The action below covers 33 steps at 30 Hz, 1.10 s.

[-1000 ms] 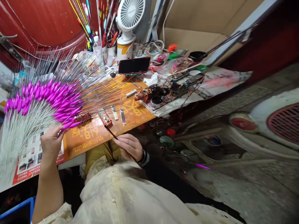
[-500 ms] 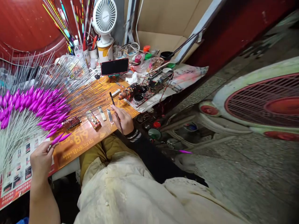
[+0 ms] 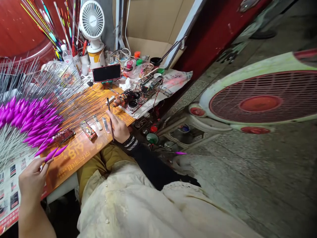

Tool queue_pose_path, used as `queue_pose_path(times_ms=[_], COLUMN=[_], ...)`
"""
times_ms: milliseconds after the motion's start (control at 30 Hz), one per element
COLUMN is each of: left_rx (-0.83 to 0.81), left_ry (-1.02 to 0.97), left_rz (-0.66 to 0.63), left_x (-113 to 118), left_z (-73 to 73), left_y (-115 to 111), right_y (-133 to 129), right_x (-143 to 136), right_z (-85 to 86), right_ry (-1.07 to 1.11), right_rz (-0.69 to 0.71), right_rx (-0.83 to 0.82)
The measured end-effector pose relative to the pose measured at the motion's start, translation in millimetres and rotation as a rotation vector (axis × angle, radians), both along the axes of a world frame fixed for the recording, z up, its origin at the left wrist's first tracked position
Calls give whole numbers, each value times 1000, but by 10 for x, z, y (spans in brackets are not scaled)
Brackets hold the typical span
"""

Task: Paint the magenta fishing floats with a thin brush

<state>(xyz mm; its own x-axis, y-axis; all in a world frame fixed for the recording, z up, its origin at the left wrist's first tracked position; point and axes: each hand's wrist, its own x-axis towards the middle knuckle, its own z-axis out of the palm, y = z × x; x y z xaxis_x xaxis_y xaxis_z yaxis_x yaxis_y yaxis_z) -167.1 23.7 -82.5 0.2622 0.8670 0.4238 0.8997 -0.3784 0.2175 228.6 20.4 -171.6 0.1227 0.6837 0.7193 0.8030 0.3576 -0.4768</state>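
Magenta catches the eye first: two slender spindles (image 3: 51,154) poke out past the closed fingertips of the left hand (image 3: 33,175), pinched low, over the near edge of the orange-covered counter (image 3: 58,174). Just beyond them, the big bundle of matching spindles (image 3: 32,115) fans across the counter's left side, dark stems spraying outward behind, pale ones trailing toward the person.

And now the right hand (image 3: 119,129) has come up and away from the stained red block (image 3: 88,130), where the brush (image 3: 110,119) was dipping a second ago. It's gripped in bent fingers, standing nearly upright, with its upper end just beside the brown nozzle of a dark, paint-caked bottle (image 3: 123,97). So that leaves the brush off the block and well apart from the two held spindles; whether its bristles carry any colour, I can't tell.

Between the hands, thin strips (image 3: 97,122) lie next to the block, and a dark red, crusted piece (image 3: 63,136) sits close to the bundle. Further back, a phone (image 3: 107,73) is propped on its side before a small white fan (image 3: 92,20). Off to the right, one more magenta spindle (image 3: 180,153) shows away from the counter, on its fine stem.
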Motion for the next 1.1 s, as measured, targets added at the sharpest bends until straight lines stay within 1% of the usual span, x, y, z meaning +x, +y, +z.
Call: queue_pose_path(times_ms=[200,400,500,600,633,667,767,833,900,967,1100], left_rx=[-8,-15,-30,-74,-94,-115,-142,-142,-142,-138,-140], left_ry=[6,43,19,-14,-20,-24,-28,-33,-38,-42,-47], left_rz=[-38,-40,-28,-28,-29,-30,-25,-23,-25,-25,-21], left_x=[-24,53,96,127,134,140,146,143,139,138,148], left_z=[6,-49,-64,-57,-52,-48,-49,-62,-79,-90,-86], left_y=[2,28,9,-30,-43,-53,-69,-70,-69,-70,-79], right_y=[-5,-18,-119,-314,-386,-454,-604,-648,-663,-668,-680], right_x=[-7,-3,-58,-211,-283,-365,-649,-841,-1003,-1117,-1210], right_z=[-17,-51,-80,-132,-152,-172,-220,-246,-271,-296,-319], right_ry=[8,59,125,179,172,147,62,32,22,8,-9], right_rz=[-7,-7,-23,-53,-32,32,314,445,487,486,460], right_rx=[2,6,79,200,241,269,330,338,311,272,237])
